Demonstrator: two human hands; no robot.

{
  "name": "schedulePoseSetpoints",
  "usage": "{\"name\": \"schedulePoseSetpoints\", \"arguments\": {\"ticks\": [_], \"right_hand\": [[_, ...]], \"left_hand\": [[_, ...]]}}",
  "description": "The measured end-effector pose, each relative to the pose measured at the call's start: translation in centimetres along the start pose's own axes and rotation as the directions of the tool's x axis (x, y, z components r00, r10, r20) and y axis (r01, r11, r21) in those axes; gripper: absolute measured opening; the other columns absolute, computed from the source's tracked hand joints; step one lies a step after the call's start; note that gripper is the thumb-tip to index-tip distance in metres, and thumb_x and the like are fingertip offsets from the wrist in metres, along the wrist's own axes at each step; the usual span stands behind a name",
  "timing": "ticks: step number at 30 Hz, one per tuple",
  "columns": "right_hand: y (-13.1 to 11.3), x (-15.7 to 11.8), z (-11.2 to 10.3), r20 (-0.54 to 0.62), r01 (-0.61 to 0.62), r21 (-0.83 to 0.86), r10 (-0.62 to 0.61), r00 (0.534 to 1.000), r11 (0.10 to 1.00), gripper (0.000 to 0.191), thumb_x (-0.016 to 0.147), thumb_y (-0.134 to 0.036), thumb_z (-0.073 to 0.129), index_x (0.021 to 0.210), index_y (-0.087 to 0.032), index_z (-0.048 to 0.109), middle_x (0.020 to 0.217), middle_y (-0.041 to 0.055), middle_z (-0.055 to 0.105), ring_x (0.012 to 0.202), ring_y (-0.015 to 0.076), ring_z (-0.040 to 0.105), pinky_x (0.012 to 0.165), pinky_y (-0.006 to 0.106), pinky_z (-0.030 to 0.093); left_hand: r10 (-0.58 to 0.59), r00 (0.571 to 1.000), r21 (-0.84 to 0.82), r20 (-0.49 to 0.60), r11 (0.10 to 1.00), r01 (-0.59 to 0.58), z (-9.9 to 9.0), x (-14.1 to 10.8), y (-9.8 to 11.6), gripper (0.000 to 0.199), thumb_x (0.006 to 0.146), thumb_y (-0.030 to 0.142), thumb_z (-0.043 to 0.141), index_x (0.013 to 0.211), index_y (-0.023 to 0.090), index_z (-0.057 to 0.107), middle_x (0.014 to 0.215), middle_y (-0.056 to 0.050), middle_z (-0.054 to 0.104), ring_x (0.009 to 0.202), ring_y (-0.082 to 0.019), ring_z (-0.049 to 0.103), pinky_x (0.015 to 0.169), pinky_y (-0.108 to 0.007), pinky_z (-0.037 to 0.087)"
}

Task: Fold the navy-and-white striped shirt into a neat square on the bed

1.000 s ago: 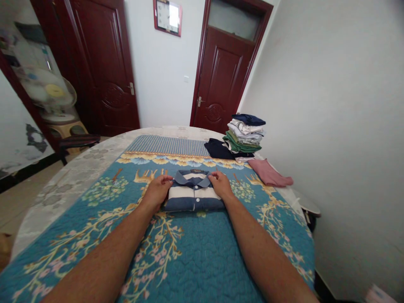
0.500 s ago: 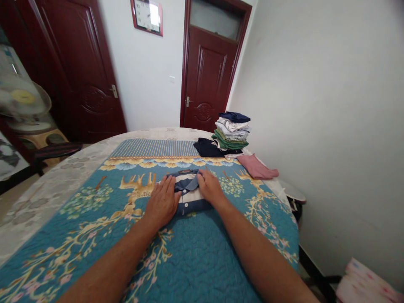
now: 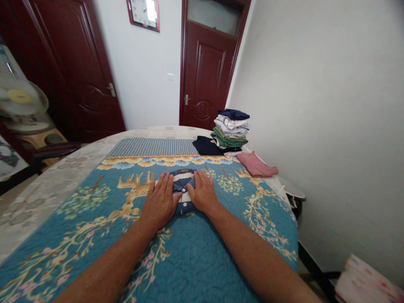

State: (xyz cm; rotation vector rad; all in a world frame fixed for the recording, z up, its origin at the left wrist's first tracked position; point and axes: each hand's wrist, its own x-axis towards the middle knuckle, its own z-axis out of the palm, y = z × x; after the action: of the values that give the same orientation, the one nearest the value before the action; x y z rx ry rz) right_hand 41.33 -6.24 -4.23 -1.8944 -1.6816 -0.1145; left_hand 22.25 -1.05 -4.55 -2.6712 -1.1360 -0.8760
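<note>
A folded polo shirt [image 3: 184, 197] with blue and cream stripes, a blue collar and white buttons lies on the teal quilted cover in front of me. My left hand [image 3: 161, 201] rests flat on its left side, fingers stretched out toward the collar. On its right side lies my right hand [image 3: 203, 192], palm down with the fingers extended and the thumb by the buttons. The hands partly hide both side edges of the shirt.
A stack of folded clothes [image 3: 232, 129] stands at the far right of the table, beside a dark folded garment [image 3: 206, 146] and a pink garment [image 3: 257, 165]. The patterned quilted cover [image 3: 202, 252] lies over a pale tablecloth [image 3: 28, 198]. A fan [image 3: 20, 99] stands at left.
My right hand has gone from gripping the collar's right corner to lying flat on the shirt's right side. My left hand stays on the left side.
</note>
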Motion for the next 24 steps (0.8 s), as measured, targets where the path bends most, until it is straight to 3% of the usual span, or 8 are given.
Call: {"name": "schedulePoseSetpoints", "arguments": {"ticks": [4,8,13,19,24], "right_hand": [[-0.5,-0.4,0.1,0.004,0.157,-0.041,-0.157,0.988,0.987,0.058,0.108,-0.038,0.044,0.159,-0.01,0.045,0.168,0.0169,0.04,0.161,0.0295,0.027,0.131,0.055,0.017],[-0.7,-0.4,0.6,0.141,0.078,-0.028,-0.073,0.987,0.997,0.062,0.108,-0.041,0.042,0.16,-0.008,0.044,0.167,0.0201,0.041,0.157,0.0328,0.035,0.128,0.054,0.027],[-0.6,0.2,1.0,0.237,0.008,-0.045,0.003,0.972,0.999,0.068,0.107,-0.048,0.041,0.162,-0.007,0.04,0.171,0.0219,0.031,0.161,0.0349,0.027,0.129,0.058,0.023],[-0.7,1.0,0.5,0.3,-0.02,-0.048,0.034,0.953,0.999,0.072,0.107,-0.055,0.038,0.162,-0.008,0.038,0.173,0.0215,0.028,0.162,0.0343,0.023,0.129,0.058,0.02],[-1.1,0.5,-0.2,0.254,-0.038,-0.004,0.037,0.967,0.999,0.078,0.106,-0.061,0.039,0.164,-0.008,0.035,0.173,0.0206,0.026,0.162,0.0327,0.022,0.131,0.056,0.018]], "left_hand": [[0.088,0.996,0.049,0.002,0.995,-0.088,0.2,-0.6,0.6,0.072,0.104,0.053,0.043,0.157,0.004,0.047,0.167,-0.026,0.039,0.158,-0.039,0.032,0.128,-0.06,0.025],[0.047,0.997,0.064,0.054,0.997,-0.05,1.1,-0.9,0.7,0.073,0.105,0.053,0.042,0.155,0.0,0.048,0.166,-0.029,0.039,0.158,-0.041,0.032,0.127,-0.061,0.03],[0.003,0.997,0.075,0.079,0.997,-0.009,1.5,-0.5,0.5,0.07,0.104,0.047,0.045,0.156,0.0,0.046,0.166,-0.033,0.034,0.158,-0.043,0.029,0.125,-0.06,0.032],[0.02,0.991,0.089,0.135,0.995,-0.032,1.6,0.4,-0.2,0.068,0.101,0.043,0.047,0.154,0.001,0.047,0.163,-0.034,0.04,0.155,-0.044,0.037,0.123,-0.059,0.035],[0.05,0.996,0.078,0.072,0.995,-0.056,2.1,0.3,-0.6,0.07,0.103,0.046,0.042,0.154,-0.001,0.047,0.163,-0.035,0.039,0.154,-0.045,0.037,0.124,-0.06,0.031]]}}
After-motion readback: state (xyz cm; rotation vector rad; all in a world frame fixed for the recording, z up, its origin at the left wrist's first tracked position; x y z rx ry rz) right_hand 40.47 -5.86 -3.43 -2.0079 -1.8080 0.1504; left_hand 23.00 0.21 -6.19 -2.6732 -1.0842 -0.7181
